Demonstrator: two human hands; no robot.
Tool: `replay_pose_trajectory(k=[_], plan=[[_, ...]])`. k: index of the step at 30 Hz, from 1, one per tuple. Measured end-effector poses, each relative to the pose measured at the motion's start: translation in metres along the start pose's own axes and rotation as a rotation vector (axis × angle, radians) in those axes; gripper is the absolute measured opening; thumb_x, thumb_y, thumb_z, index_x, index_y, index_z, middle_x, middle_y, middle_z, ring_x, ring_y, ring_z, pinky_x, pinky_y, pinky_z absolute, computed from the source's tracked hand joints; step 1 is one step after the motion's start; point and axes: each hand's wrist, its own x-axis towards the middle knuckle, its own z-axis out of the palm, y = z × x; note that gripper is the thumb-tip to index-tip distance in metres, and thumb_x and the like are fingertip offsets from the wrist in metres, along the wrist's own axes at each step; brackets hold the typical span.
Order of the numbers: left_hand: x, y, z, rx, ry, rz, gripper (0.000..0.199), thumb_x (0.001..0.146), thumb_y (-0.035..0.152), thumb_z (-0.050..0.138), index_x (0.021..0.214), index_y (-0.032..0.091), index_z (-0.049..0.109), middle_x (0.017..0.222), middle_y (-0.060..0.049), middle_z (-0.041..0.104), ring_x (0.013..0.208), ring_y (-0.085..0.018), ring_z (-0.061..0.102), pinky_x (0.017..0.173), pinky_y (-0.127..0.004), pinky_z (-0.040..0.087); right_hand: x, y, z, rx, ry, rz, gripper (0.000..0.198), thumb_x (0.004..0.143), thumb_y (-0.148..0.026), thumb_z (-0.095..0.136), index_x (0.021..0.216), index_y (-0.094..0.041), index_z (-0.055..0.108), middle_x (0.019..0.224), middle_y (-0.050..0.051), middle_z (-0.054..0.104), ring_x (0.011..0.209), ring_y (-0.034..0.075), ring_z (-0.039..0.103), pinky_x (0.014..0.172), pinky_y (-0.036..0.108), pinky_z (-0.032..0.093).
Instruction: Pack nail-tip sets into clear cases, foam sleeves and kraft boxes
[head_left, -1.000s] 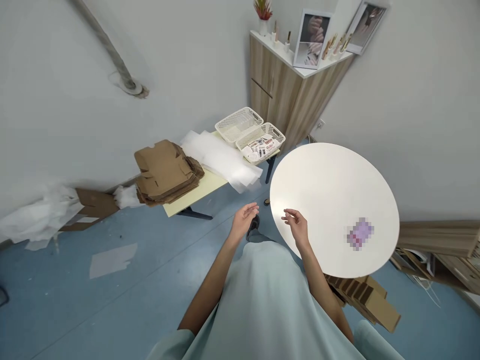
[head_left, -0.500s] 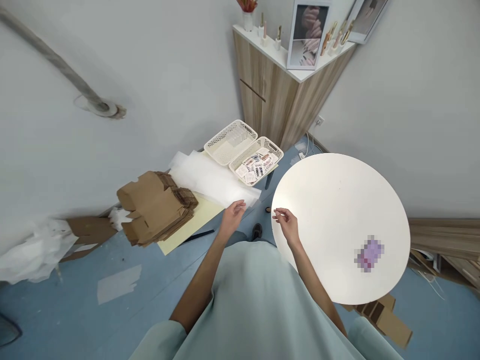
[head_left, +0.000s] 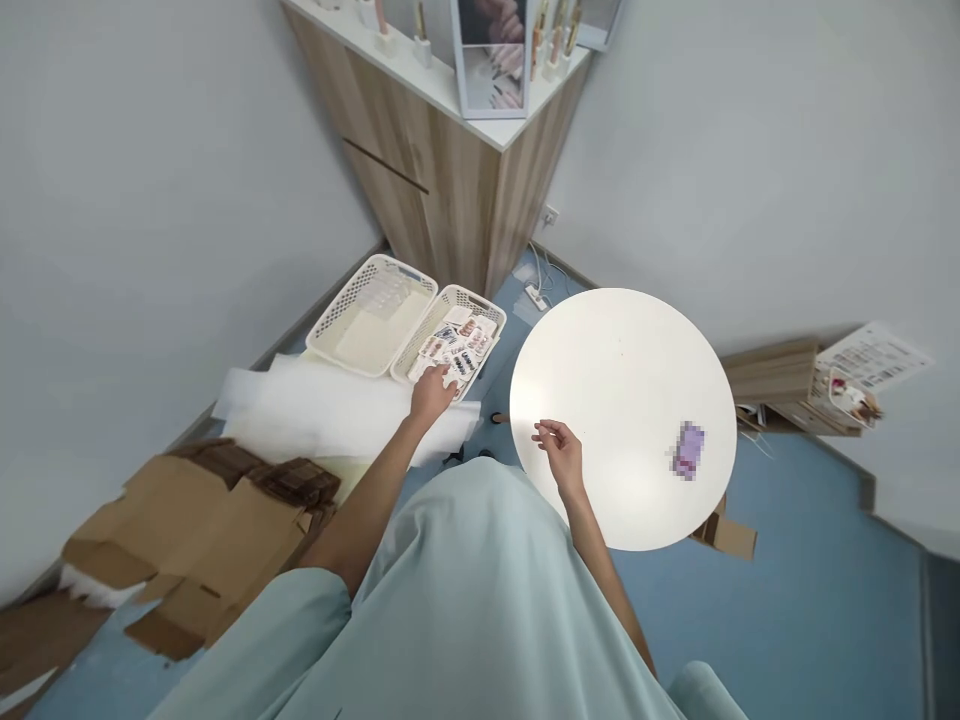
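My left hand (head_left: 433, 396) is at the near end of a white plastic basket (head_left: 498, 318), its fingers stretched out over the small flat packs (head_left: 459, 348) inside. Thumb and forefinger stand apart; whether the fingertips touch a pack, I cannot tell. Those packs are pale, with dark and reddish rows of shapes on them. My right hand (head_left: 564, 456) hovers over the left part of a round white table (head_left: 622, 390), fingers loosely bent and apart, with nothing in them.
Left of the packs stands a second white basket (head_left: 352, 345) with clear plastic pieces. White foam sheets (head_left: 292, 405) and flattened cardboard boxes (head_left: 202, 530) lie nearer me. A blurred purple item (head_left: 688, 450) rests on the table. Behind is a wooden corner cabinet (head_left: 450, 215).
My left hand has moved forward from above the foam sheet's edge to the basket of packs. My right hand stays by the table's left side. The view has turned and come closer to the baskets.
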Motion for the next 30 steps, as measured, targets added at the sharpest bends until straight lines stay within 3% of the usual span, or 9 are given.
replay_pose_trajectory(k=[6, 9, 16, 21, 25, 30], plan=[[0.052, -0.004, 0.004, 0.219, -0.128, 0.113, 0.046, 0.094, 0.026, 0.064, 0.139, 0.015, 0.062, 0.149, -0.022, 0.056, 0.129, -0.038, 0.061, 0.106, -0.046, 0.051, -0.018, 0.003, 0.012, 0.012, 0.180, 0.053, 0.035, 0.089, -0.055, 0.072, 0.107, -0.025, 0.075, 0.116, 0.010, 0.079, 0.098, 0.026, 0.079, 0.087, 0.041, 0.062], [0.065, -0.004, 0.011, 0.320, -0.150, 0.162, 0.048, 0.096, 0.030, 0.064, 0.142, 0.015, 0.059, 0.151, -0.023, 0.051, 0.129, -0.040, 0.060, 0.101, -0.046, 0.053, -0.028, 0.007, 0.015, 0.026, 0.273, 0.086, 0.035, 0.088, -0.055, 0.074, 0.106, -0.025, 0.075, 0.114, 0.010, 0.080, 0.095, 0.026, 0.079, 0.086, 0.042, 0.062], [0.081, -0.003, 0.027, 0.414, -0.174, 0.214, 0.053, 0.095, 0.036, 0.070, 0.139, 0.011, 0.055, 0.139, -0.023, 0.054, 0.124, -0.039, 0.061, 0.096, -0.044, 0.055, -0.057, 0.014, 0.016, 0.041, 0.439, 0.153, 0.036, 0.087, -0.055, 0.074, 0.106, -0.025, 0.075, 0.115, 0.010, 0.079, 0.096, 0.027, 0.079, 0.086, 0.042, 0.062], [0.083, -0.004, 0.031, 0.396, -0.130, 0.190, 0.054, 0.093, 0.033, 0.072, 0.139, 0.010, 0.053, 0.139, -0.024, 0.054, 0.125, -0.039, 0.059, 0.097, -0.045, 0.055, -0.066, 0.017, 0.014, 0.058, 0.483, 0.155, 0.036, 0.087, -0.056, 0.074, 0.104, -0.024, 0.075, 0.114, 0.011, 0.080, 0.095, 0.028, 0.079, 0.085, 0.043, 0.062], [0.082, -0.003, 0.026, 0.336, -0.125, 0.183, 0.038, 0.097, 0.034, 0.066, 0.129, 0.014, 0.063, 0.137, -0.020, 0.060, 0.123, -0.037, 0.061, 0.098, -0.045, 0.054, -0.063, 0.019, 0.008, 0.082, 0.471, 0.144, 0.037, 0.087, -0.056, 0.074, 0.105, -0.024, 0.075, 0.115, 0.011, 0.079, 0.095, 0.027, 0.079, 0.086, 0.042, 0.062], [0.082, 0.000, 0.016, 0.172, -0.089, 0.104, 0.023, 0.092, 0.031, 0.066, 0.106, 0.015, 0.075, 0.112, -0.015, 0.075, 0.105, -0.033, 0.069, 0.096, -0.045, 0.054, -0.052, 0.023, -0.010, 0.091, 0.391, 0.121, 0.037, 0.088, -0.056, 0.073, 0.107, -0.024, 0.075, 0.115, 0.010, 0.079, 0.096, 0.026, 0.078, 0.088, 0.041, 0.061]])
